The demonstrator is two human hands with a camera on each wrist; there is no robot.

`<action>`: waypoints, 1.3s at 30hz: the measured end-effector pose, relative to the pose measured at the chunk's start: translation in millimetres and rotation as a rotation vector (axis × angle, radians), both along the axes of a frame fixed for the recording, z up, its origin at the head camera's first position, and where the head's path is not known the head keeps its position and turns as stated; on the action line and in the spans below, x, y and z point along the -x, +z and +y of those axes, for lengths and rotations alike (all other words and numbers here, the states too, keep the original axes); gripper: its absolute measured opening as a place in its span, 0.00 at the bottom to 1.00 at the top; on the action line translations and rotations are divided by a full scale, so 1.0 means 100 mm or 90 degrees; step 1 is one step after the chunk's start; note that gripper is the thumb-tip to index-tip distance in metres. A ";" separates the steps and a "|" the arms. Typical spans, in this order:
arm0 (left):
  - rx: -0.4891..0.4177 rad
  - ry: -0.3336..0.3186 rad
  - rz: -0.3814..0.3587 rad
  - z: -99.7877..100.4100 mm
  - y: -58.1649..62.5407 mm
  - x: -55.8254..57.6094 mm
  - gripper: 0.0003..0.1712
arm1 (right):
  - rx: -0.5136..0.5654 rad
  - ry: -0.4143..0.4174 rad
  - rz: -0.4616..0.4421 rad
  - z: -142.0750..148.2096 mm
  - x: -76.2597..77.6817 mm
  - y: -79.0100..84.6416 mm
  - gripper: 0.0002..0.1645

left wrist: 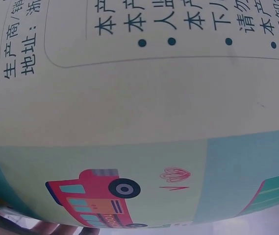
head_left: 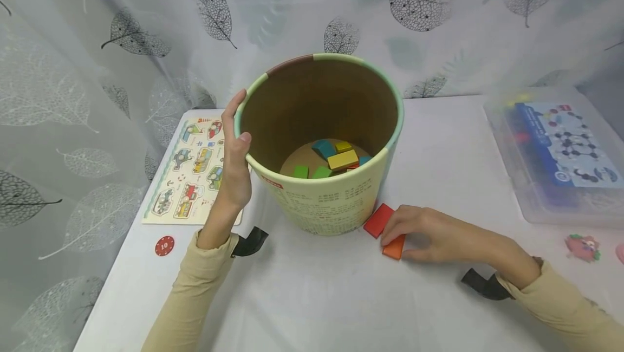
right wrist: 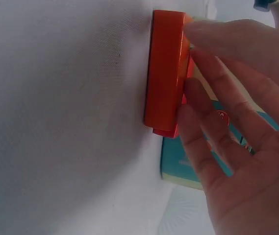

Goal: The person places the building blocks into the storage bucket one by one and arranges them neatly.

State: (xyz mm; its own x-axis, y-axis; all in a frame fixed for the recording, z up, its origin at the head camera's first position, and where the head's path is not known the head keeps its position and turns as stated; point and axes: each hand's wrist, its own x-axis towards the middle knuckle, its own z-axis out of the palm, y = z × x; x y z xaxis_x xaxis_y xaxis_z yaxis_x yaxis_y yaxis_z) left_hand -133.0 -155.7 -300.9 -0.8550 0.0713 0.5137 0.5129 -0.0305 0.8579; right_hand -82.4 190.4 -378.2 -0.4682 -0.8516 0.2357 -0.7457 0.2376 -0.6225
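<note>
My left hand rests against the left side of a tall round bucket, its thumb and a finger reaching the rim. Several wooden blocks, among them a yellow block and a green block, lie on the bucket's floor. Printed text and a red bus cover its outer wall in the left wrist view. To the right of the bucket's base, my right hand pinches an orange block between thumb and fingers, low at the tabletop. A red block lies between it and the bucket.
On the left a vehicle picture board lies partly behind my left arm, with a red disc nearer me. A clear plastic case stands at the right, and a small pink figure lies before it. A leaf-printed curtain hangs behind.
</note>
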 end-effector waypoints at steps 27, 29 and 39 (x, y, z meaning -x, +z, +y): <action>0.009 0.021 0.000 -0.01 0.00 0.00 0.44 | -0.085 -0.085 0.007 0.19 0.01 -0.11 0.25; 0.006 0.021 0.000 -0.01 0.00 0.00 0.44 | -0.078 -0.069 -0.004 0.23 0.03 -0.11 0.25; 0.002 0.014 0.004 0.00 0.00 0.01 0.45 | 0.019 -0.047 0.024 0.35 0.07 0.89 0.35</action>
